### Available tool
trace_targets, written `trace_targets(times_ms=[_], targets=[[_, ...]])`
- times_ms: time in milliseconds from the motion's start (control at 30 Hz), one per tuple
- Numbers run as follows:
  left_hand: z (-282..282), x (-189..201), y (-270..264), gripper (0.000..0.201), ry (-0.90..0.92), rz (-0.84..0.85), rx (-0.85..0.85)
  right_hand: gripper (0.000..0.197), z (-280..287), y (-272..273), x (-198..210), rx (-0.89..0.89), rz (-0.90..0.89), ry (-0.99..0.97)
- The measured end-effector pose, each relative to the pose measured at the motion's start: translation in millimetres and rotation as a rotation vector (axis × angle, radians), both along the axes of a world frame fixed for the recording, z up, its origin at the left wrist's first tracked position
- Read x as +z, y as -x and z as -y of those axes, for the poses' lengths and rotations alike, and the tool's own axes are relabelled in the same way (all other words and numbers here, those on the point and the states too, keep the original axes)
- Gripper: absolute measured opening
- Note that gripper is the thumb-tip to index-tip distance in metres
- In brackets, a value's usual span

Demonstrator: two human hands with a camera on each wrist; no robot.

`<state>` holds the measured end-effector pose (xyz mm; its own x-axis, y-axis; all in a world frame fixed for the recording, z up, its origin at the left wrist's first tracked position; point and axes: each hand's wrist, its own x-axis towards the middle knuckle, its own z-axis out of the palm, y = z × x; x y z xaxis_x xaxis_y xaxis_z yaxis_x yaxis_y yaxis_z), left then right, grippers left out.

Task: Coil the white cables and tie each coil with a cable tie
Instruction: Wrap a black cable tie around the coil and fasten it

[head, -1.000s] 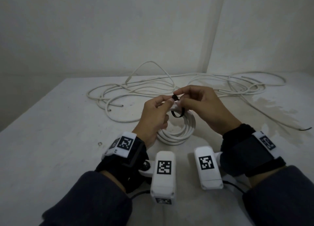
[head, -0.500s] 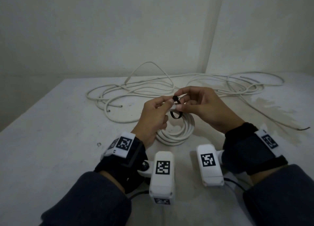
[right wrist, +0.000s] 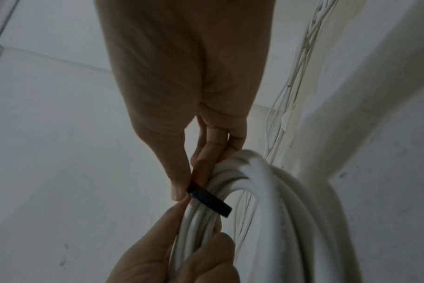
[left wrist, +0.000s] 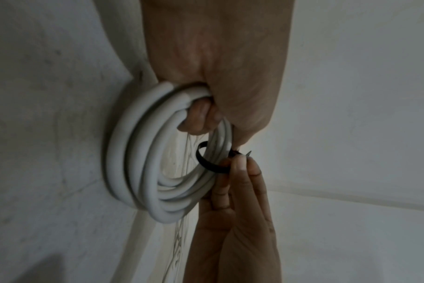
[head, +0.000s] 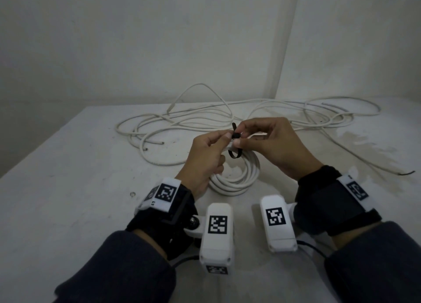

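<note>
Since a moment ago the tail of our black cable tie (head: 234,140) has slid through its head and now pokes up between our fingers. Our left hand (head: 206,159) curls round the white coil (head: 237,177) and pinches the tie, while our right hand (head: 273,140) pinches its head. The coil stands tilted on the near middle of the table (head: 68,188), loose white cables (head: 182,122) sprawling beyond.
</note>
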<state>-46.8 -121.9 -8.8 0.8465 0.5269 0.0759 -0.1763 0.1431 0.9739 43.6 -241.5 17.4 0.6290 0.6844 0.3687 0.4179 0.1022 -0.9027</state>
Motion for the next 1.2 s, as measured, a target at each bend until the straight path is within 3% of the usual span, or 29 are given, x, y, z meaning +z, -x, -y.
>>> trace_targets(times_ms=[333, 433, 600, 867, 1200], targets=[[-0.6, -1.0, 1.4, 0.022, 0.041, -0.036, 0.021, 0.043, 3.1, 3.6, 5.0, 0.006, 0.019, 0.099], [-0.7, -0.7, 1.8, 0.016, 0.055, -0.037, 0.006, 0.042, 5.2, 4.7, 8.4, -0.045, 0.156, 0.134], [-0.8, -0.9, 1.9, 0.013, 0.052, -0.038, -0.033, 0.035, 6.1, 2.8, 7.0, -0.04, 0.125, 0.085], [0.9, 1.6, 2.4, 0.014, 0.058, -0.065, -0.084, 0.031, 6.1, 0.4, 5.2, -0.106, 0.257, 0.093], [2.7, 3.0, 4.0, 0.014, 0.081, -0.076, -0.105, 0.018, 3.9, -0.6, 3.2, -0.063, 0.278, 0.082]])
